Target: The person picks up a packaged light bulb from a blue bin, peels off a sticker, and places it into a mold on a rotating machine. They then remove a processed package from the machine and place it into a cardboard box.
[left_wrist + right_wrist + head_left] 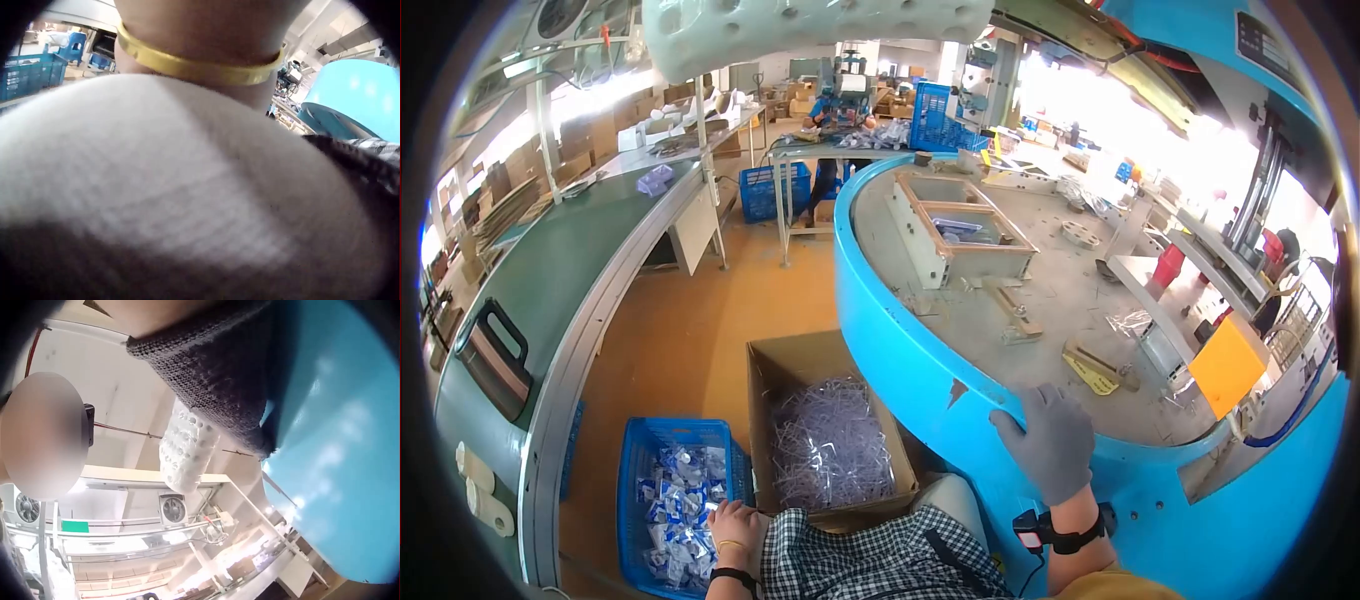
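Note:
My bare left hand [733, 525], with a yellow bracelet [731, 544] at the wrist, rests on my leg beside a blue crate [629, 500] of small blue-and-white packets [680, 510]. In the left wrist view, pale cloth [144, 169] fills most of the picture and hides the fingers. My right hand [1052, 445], in a grey knit glove [212, 375], lies on the blue rim [960, 410] of a large round machine table [1040, 260]. Its thumb is spread to the side, and nothing shows in its grasp. Between my legs and the machine stands a cardboard box [800, 350] of clear plastic strips [830, 445].
A two-window frame [920, 235], a yellow-marked bracket [1090, 370] and an orange plate [1228, 365] are on the machine. On the left runs a green conveyor [590, 260] bearing a kettle [495, 360] and tape rolls [488, 508]. Another person [840, 115] works at a far table.

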Demonstrator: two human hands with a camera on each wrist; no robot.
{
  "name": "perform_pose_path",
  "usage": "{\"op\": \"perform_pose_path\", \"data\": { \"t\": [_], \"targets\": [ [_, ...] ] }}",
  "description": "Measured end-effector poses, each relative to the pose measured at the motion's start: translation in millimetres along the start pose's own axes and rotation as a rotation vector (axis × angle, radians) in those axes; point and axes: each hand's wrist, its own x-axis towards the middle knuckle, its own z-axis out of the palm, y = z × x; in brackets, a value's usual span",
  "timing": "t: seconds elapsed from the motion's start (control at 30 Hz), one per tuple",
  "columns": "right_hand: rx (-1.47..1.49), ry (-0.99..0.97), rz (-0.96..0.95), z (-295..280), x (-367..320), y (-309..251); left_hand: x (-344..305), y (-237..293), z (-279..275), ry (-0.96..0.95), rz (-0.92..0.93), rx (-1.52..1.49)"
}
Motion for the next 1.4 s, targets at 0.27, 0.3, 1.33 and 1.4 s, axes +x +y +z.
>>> {"op": "perform_pose_path", "data": {
  "t": [0.27, 0.3, 1.33, 1.4],
  "targets": [
    [-0.008, 0.009, -0.011, 1.5, 0.4, 0.8, 0.5, -5.3, 8.2, 0.115, 0.014, -0.049],
    [-0.011, 0.023, -0.021, 1.8, 0.5, 1.0, 1.0, -5.4, 8.8, 0.114, 0.014, -0.049],
    [-0.036, 0.056, -0.039, 3.7, -0.3, 1.3, 1.5, -7.5, 13.1, 0.21, 0.032, -0.08],
    [-0.032, 0.055, -0.036, 3.7, -0.4, 1.5, 2.3, -5.9, 11.7, 0.214, 0.038, -0.079]
  ]
}}
